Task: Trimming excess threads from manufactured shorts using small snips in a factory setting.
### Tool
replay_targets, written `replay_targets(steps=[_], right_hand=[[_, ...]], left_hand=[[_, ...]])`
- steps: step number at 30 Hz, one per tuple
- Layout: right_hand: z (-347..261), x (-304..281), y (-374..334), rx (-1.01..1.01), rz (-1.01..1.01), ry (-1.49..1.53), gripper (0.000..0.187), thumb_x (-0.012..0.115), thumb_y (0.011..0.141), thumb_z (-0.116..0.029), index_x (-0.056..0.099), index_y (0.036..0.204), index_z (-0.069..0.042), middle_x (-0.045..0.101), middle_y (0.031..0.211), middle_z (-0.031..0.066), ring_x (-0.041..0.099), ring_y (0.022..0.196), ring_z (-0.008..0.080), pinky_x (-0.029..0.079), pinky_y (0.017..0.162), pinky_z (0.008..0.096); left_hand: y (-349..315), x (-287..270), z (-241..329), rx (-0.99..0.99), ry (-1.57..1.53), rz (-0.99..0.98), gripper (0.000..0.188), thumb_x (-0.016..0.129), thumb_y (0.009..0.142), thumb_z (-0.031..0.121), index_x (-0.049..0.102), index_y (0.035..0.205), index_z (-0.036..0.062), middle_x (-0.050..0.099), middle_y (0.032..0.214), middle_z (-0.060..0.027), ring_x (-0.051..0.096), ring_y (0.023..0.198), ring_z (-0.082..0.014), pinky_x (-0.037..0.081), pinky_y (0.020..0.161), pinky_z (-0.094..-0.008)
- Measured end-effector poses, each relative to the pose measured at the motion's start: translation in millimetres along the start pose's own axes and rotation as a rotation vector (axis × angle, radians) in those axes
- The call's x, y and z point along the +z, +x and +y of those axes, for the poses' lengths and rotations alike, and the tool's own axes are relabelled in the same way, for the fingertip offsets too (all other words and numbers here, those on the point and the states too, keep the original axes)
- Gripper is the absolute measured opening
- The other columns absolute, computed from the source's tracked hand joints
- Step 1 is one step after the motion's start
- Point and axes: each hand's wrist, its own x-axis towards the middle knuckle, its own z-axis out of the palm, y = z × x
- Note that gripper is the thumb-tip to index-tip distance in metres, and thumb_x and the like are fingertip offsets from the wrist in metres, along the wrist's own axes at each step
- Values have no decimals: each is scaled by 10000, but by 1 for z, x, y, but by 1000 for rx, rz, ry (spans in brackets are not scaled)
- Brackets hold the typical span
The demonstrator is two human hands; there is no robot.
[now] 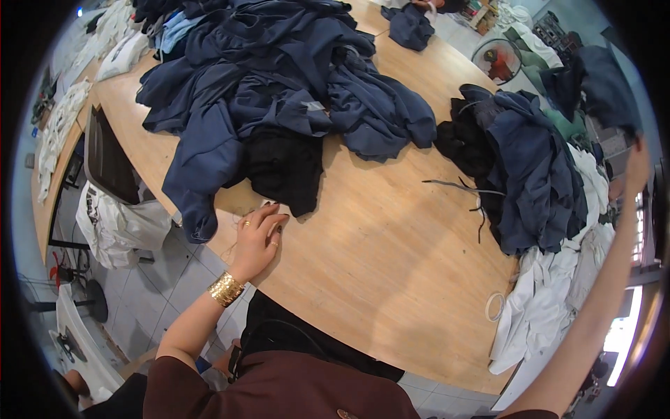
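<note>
Right hand (635, 164) closed on garment (606, 87)

The bare left hand (258, 237) rests back upward near eight o'clock, fingers (261, 218) loosely bent (nails (280, 229) dark). The bare right arm (601, 300) is outstretched toward three o'clock, its right hand (634, 167) gripping.

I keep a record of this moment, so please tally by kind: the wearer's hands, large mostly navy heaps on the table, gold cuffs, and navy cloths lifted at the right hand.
Hands (left hand, right hand): 2
Large heaps: 2
Gold cuff: 1
Lifted navy cloth: 1
Total: 6
</note>
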Motion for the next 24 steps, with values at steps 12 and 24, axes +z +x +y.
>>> replay_targets(steps=[12, 24], right_hand=[[-231, -19, -254, 287, -559, 215, 248, 475, 891, -152, 583, 1107, -96, 609, 1051, 132, 593, 953, 295, 459, 819, 351], [-448, -198, -256, 622, -937, 1399, 564, 684, 751, -121, 478, 1276, -109, 591, 1141, 52, 546, 844, 112, 433, 715, 222]], left_hand=[[30, -34, 2, 111, -23, 222, 472, 520, 683, -101, 538, 1127, 59, 493, 1183, -132, 456, 1099, -313, 378, 936, -389], [136, -23, 89, 475, 105, 176, 231, 545, 648, -26, 573, 847, 89, 551, 790, -48, 535, 816, -226, 379, 687, -330]])
